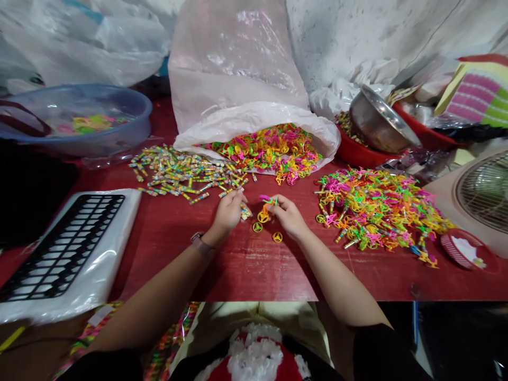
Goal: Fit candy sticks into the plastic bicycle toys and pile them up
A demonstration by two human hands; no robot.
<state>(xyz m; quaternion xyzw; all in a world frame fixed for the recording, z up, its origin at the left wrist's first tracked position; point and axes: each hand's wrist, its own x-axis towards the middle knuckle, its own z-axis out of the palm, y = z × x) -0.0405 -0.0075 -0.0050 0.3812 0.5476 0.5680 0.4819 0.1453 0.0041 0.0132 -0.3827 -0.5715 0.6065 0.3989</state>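
My left hand (229, 210), with a watch on the wrist, is closed around a few small patterned tubes (245, 212). Across from it, my right hand (290, 217) pinches colourful plastic toy bicycle pieces (268, 202) in pink, green and orange. A yellow spoked wheel (262, 217) shows at the lower side of these pieces. Below the hands, a green wheel (257, 227) and another yellow wheel (277, 237) are on or just above the red table (246, 270). The fingers partly hide what each hand holds.
Loose patterned tubes (178, 169) lie ahead on the left. A white sack (238, 69) spills plastic pieces (273, 148). At right are a heap of toys with tubes (377, 206), a fan (480, 185) and bowls (381, 119). A blue basin (119, 137) and black abacus (67, 243) sit left.
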